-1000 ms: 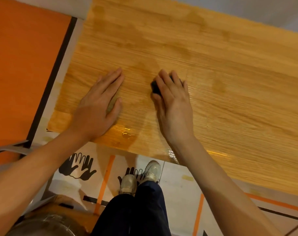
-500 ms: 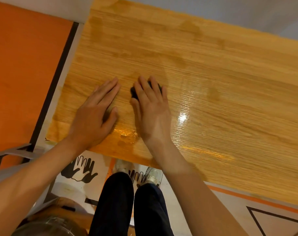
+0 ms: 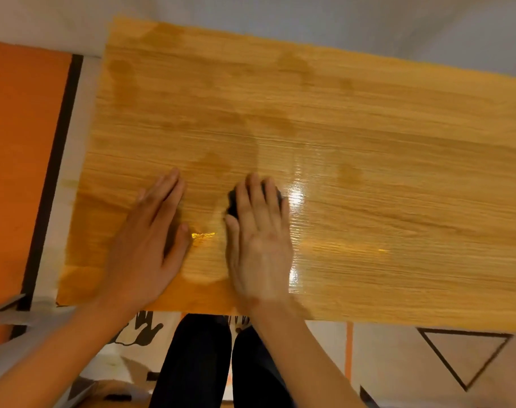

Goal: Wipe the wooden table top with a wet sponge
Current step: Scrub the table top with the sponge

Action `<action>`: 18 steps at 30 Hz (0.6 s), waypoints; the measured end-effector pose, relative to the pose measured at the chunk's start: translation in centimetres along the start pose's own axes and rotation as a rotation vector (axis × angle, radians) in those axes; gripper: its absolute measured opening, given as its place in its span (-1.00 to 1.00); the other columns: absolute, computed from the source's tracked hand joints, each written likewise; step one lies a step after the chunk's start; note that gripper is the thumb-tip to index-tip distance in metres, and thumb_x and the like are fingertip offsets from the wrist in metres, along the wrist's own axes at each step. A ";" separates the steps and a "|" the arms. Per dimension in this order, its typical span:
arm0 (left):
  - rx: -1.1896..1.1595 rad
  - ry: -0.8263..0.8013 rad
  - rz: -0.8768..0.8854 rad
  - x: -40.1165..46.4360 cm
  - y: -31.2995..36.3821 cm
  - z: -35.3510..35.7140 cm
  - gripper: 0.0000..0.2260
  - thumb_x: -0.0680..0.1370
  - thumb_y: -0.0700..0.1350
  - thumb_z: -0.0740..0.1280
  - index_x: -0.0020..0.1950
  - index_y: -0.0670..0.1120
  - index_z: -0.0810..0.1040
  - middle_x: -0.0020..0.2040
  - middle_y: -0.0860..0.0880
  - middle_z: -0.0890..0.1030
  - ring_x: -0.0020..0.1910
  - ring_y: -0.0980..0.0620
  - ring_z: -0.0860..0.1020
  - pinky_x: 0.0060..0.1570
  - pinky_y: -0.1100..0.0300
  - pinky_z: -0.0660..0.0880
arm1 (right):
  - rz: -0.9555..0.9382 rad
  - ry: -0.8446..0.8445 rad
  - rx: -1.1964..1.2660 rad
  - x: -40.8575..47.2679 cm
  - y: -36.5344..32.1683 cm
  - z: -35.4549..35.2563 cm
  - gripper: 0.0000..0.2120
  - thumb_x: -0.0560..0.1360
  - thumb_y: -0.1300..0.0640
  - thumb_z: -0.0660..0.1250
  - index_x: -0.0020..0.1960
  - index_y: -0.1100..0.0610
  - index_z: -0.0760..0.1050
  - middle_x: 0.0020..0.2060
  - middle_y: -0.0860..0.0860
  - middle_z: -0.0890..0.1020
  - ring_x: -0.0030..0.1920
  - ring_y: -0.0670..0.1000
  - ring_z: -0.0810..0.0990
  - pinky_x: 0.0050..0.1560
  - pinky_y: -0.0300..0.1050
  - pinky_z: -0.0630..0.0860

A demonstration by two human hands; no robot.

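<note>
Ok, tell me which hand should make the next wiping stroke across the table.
Right. The right hand already presses the dark sponge flat onto the wooden table top. The left hand lies flat on bare wood beside it, apparently only bracing.

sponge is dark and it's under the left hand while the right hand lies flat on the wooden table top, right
Not quite: the hands are swapped. In the head view the dark sponge sits under the fingers of the right hand, which presses it with straight fingers, while the left hand lies flat on the wooden table top. The sponge is dark, as you said.
</note>
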State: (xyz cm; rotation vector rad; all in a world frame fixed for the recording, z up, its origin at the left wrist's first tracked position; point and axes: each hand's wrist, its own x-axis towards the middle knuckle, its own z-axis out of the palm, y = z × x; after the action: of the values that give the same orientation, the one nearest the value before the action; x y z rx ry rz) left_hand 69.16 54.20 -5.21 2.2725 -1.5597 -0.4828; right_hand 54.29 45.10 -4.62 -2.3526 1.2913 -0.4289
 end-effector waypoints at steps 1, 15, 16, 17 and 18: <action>-0.015 0.001 0.000 0.0 0.1 -0.1 -0.45 0.68 0.05 0.08 0.64 -0.12 0.16 0.67 0.03 0.09 0.64 0.15 0.01 0.60 0.26 -0.12 | -0.069 -0.033 0.008 0.4 -0.5 0.3 -0.58 0.66 0.07 0.13 0.48 0.18 0.30 0.50 0.08 0.29 0.55 0.06 0.12 0.54 0.09 0.07; 0.000 0.107 0.054 10.8 -2.3 -1.0 -0.52 0.71 -0.06 0.10 0.63 -0.17 0.19 0.65 -0.08 0.17 0.62 0.08 0.06 0.58 0.29 -0.17 | 0.295 0.227 0.201 2.0 3.4 -2.4 -0.66 0.63 0.19 0.22 0.39 0.17 0.43 0.44 0.05 0.38 0.53 0.00 0.15 0.56 0.04 0.03; 0.024 0.113 0.056 10.8 -2.3 -0.9 -0.52 0.72 -0.07 0.10 0.63 -0.17 0.18 0.65 -0.08 0.17 0.62 0.09 0.05 0.58 0.30 -0.18 | 0.211 0.184 0.194 2.7 1.5 -1.0 -0.67 0.63 0.17 0.23 0.38 0.17 0.45 0.42 0.07 0.42 0.52 0.03 0.19 0.55 0.04 0.06; 0.041 0.126 0.060 10.7 -2.4 -0.7 -0.53 0.72 -0.09 0.11 0.63 -0.17 0.18 0.64 -0.08 0.17 0.61 0.10 0.05 0.58 0.30 -0.18 | 0.131 0.143 0.182 3.3 0.0 0.2 -0.67 0.62 0.16 0.24 0.36 0.19 0.47 0.40 0.09 0.45 0.50 0.05 0.24 0.54 0.05 0.09; 0.047 0.140 0.067 10.6 -2.3 -0.7 -0.53 0.72 -0.11 0.13 0.63 -0.18 0.18 0.64 -0.09 0.18 0.62 0.08 0.06 0.58 0.29 -0.17 | 0.051 0.107 0.172 3.8 -1.1 1.0 -0.67 0.60 0.16 0.25 0.34 0.20 0.49 0.37 0.10 0.48 0.48 0.08 0.28 0.53 0.06 0.13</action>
State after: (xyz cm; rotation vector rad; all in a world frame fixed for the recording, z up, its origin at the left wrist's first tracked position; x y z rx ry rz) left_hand 74.95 45.15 -6.60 2.2278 -1.5859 -0.2661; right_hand 57.50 42.56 -4.69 -2.1751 1.3034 -0.6314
